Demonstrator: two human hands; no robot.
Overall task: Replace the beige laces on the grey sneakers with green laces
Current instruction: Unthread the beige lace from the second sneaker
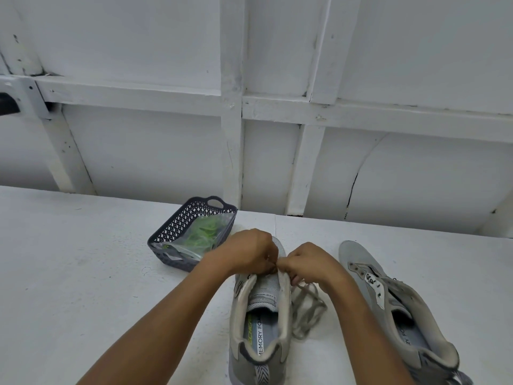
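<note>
A grey sneaker [261, 323] stands in front of me, heel towards me, tongue and insole showing. My left hand [247, 251] and my right hand [308, 262] meet over its eyelets near the toe, fingers curled and pinching the beige lace [305, 309], which trails in loose loops to the right of the shoe. The fingertips hide the exact spot. A second grey sneaker [388, 301] lies to the right with no lace visible in its eyelets. Green laces [202, 234] sit in a clear bag inside a dark basket [177, 226] at the left.
The white table [83, 273] stretches wide to the left and right of the shoes. Its far edge meets a white panelled wall [249, 134] just behind the basket.
</note>
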